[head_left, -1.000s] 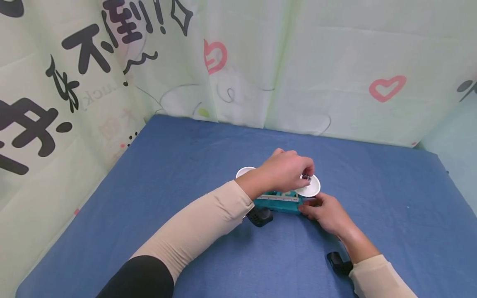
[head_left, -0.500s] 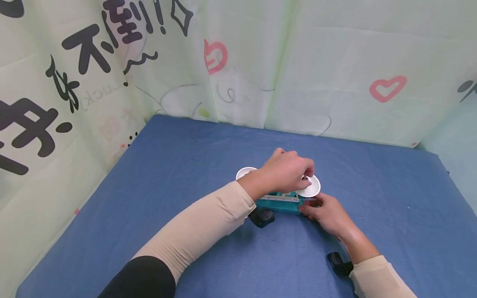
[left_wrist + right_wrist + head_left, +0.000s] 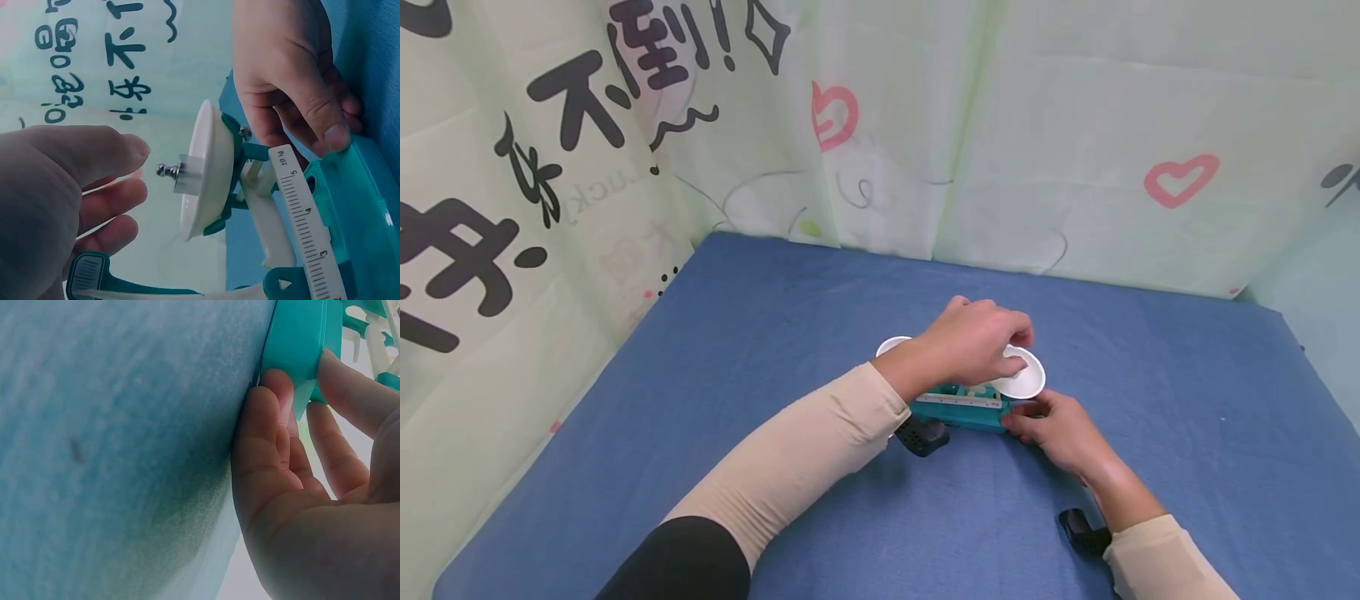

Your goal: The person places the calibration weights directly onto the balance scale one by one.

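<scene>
A teal balance scale (image 3: 964,415) with a white ruled strip and two round white pans stands on the blue cloth. In the right-hand pan (image 3: 215,178) sits a shiny metal weight (image 3: 187,175) with a knob. My left hand (image 3: 973,343) hovers over this pan, its thumb and fingers apart and a small gap short of the weight's knob. With thumb and fingers, my right hand (image 3: 1060,433) grips the right end of the teal base (image 3: 297,347). My left wrist partly covers the left pan (image 3: 891,343) in the head view.
Blue cloth (image 3: 790,333) covers the table. A pale printed curtain (image 3: 1037,125) hangs behind and at the left. Black wrist devices sit under the left wrist (image 3: 922,437) and beside the right wrist (image 3: 1082,532).
The metal weight, between my left fingers a second ago, has gone down into the right-hand pan, and those fingers have let go. My right hand stays at the base.
</scene>
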`<state>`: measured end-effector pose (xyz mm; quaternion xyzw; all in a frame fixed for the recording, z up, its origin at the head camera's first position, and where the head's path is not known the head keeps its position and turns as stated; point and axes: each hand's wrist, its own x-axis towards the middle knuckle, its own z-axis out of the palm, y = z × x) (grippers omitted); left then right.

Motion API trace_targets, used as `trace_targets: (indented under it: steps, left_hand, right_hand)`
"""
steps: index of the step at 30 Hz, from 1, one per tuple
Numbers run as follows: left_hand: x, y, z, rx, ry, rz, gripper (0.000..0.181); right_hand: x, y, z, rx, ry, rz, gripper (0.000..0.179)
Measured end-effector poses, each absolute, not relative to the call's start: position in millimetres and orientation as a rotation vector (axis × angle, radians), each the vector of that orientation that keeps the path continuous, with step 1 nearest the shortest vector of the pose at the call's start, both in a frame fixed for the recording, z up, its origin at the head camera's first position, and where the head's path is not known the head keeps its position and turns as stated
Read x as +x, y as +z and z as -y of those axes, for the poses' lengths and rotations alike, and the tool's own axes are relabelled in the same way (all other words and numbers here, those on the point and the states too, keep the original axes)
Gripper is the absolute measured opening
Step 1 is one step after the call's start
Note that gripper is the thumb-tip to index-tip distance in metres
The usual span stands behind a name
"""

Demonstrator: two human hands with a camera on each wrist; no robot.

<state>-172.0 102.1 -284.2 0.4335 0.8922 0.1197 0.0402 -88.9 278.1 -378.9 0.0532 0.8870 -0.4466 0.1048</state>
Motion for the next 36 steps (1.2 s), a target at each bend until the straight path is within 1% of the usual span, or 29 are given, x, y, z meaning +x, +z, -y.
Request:
trace_targets:
  steps: [8,17,25,36]
  left_hand:
    - [-177.1,-281.5,-82.0,1.285,0.501,-2.716,0.029]
    - [-183.3,-288.2,-15.7,1.098,0.73,-2.698,0.044]
    - [-182.3,-308.9,24.5,0.959,0.772,-2.732,0.045]
    - [-180.5,-334.3,45.9,0.841,0.815,-2.714,0.047]
  right_hand:
    - [-89.1,-377.8,-277.0,0.171,-1.319,-2.609,0.04]
    - [-89.9,-378.7,-274.1,0.178,-1.306,-2.625,0.037]
    - [-91.1,-376.7,-277.4,0.179,-1.283,-2.627,0.034]
    - [-93.3,-376.8,-279.9,0.181,-1.282,-2.629,0.037]
